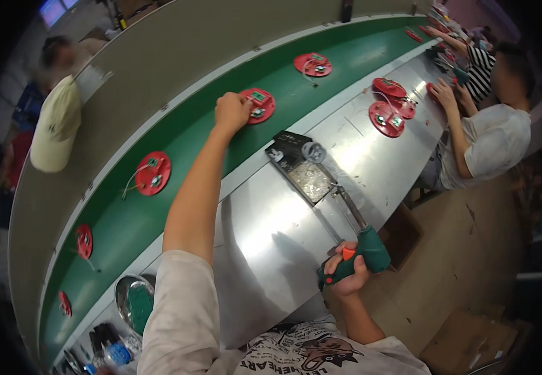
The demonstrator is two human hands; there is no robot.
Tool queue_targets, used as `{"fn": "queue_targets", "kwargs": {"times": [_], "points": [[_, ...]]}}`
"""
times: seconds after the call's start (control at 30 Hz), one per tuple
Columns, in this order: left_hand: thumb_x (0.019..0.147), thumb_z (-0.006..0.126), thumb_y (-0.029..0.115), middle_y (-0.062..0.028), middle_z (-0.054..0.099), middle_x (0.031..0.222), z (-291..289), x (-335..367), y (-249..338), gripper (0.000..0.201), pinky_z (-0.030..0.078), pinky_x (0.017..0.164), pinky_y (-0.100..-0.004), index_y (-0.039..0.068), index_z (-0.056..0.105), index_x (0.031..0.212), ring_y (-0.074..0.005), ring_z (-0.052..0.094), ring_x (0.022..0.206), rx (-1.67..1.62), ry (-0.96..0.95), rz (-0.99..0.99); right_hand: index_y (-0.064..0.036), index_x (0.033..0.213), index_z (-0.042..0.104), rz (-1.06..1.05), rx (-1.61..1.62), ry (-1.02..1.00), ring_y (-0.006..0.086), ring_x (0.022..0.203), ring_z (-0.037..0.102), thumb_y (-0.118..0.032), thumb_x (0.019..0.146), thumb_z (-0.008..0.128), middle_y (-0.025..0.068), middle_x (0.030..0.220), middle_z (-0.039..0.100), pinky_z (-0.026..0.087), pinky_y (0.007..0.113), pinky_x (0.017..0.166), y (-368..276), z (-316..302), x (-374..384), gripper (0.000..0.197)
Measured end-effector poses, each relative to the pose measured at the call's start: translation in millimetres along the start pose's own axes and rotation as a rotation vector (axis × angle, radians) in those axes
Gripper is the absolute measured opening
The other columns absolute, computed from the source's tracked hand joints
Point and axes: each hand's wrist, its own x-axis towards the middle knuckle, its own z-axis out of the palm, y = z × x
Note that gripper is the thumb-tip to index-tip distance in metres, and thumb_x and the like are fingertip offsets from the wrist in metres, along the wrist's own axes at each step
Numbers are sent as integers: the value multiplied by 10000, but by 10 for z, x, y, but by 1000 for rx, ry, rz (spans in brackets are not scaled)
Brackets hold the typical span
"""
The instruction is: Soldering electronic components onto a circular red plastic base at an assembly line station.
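My left hand [232,111] reaches out over the green conveyor belt [189,134] and grips the near edge of a red round disc [258,104] carrying small green circuit parts. Close to my body, my right hand [346,270] is wrapped around a green power screwdriver with an orange trigger [358,253]; its metal shaft points up toward a black tray [300,165] holding small silvery screws on the steel worktable [271,231].
Other red discs lie along the belt [152,173] [313,64] [84,241]. A stack of red discs [391,106] sits by a seated person in a white shirt [489,140] at right. A metal bowl [134,302] stands at lower left. A cream cap [56,125] hangs left.
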Motion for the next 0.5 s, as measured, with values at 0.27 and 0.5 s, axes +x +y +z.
{"fn": "queue_targets", "kwargs": {"times": [0.27, 0.5], "points": [[958, 635, 141, -91, 598, 936, -1176, -1931, 161, 163, 494, 797, -317, 0, 640, 878, -179, 591, 865, -433, 97, 316, -6, 1123, 510, -10, 59, -85, 168, 494, 529, -432, 1032, 424, 145, 952, 584, 483, 324, 469, 17, -145, -53, 444], [871, 657, 152, -197, 673, 1191, -1837, -4153, 4, 208, 530, 802, -379, -45, 612, 821, -344, 657, 907, -294, 10, 172, -20, 1051, 568, 18, 21, -26, 179, 508, 475, -438, 1043, 396, 50, 541, 494, 436, 334, 561, 3, -10, 31, 451]]}}
